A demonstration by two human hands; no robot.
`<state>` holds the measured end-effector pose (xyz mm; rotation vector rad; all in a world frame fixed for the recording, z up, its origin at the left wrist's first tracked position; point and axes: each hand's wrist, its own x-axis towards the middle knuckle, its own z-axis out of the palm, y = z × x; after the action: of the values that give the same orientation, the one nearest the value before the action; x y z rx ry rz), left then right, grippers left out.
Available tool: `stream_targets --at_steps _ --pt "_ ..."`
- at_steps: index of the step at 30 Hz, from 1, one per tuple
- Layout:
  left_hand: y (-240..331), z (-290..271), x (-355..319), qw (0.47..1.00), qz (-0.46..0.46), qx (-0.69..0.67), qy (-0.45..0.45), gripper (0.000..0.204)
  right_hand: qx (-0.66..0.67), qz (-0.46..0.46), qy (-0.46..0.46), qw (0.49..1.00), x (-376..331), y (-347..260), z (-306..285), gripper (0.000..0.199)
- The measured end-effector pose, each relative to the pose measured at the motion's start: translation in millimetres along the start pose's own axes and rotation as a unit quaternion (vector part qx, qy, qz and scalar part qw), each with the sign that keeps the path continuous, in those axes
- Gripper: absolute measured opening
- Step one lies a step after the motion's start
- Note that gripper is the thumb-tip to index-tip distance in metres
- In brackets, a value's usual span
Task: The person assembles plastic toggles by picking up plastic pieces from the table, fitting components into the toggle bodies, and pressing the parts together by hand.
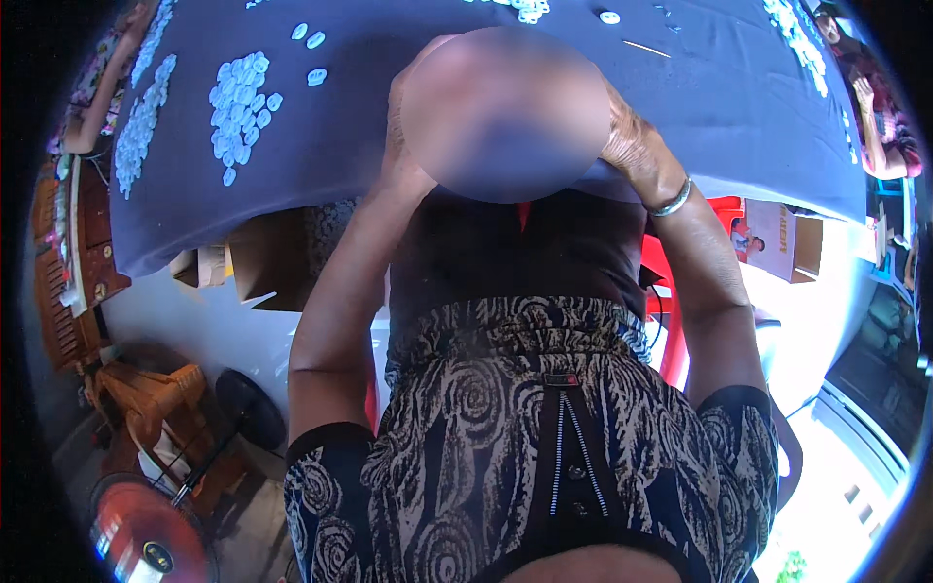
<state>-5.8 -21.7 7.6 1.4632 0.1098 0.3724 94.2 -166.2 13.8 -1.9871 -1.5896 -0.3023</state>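
Both my hands are raised over the near edge of a table covered in dark blue cloth (340,136). A blurred oval patch hides the fingers and most of each hand. Only the outer edge and wrist of my left hand (397,121) show. Of my right hand (630,134), the back and wrist are visible, with a bangle (673,199) below it. Whether either hand holds something cannot be seen. Left of my left hand lies a heap of small, pale, translucent oval pieces (238,102), with a few loose pieces (316,76) nearer to it.
More pale pieces (146,121) lie at the table's far left and others (802,44) at the far right. A thin stick (646,49) rests beyond my right hand. Cardboard boxes (267,257) stand under the table. A fan (151,534) is at lower left. Other people sit at both sides.
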Motion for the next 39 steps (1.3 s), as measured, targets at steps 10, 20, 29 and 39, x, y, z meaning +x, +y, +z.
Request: stream_targets --at_steps 10,20,29,39 --pt "0 -2 -3 1.0 -0.012 0.021 0.006 0.017 -0.018 0.003 0.003 1.0 0 2 4 0.028" --pt "18 25 -7 0.975 0.131 -0.18 -0.03 0.044 0.076 0.025 -0.057 0.995 4 -35 -18 0.031" --pt "16 39 -23 0.947 0.073 -0.304 0.081 0.063 0.141 0.021 -0.02 0.99 3 -54 -3 0.029" --pt "4 36 -16 0.931 0.002 -0.334 0.148 0.057 0.208 0.036 -0.016 0.977 3 -47 12 0.026"
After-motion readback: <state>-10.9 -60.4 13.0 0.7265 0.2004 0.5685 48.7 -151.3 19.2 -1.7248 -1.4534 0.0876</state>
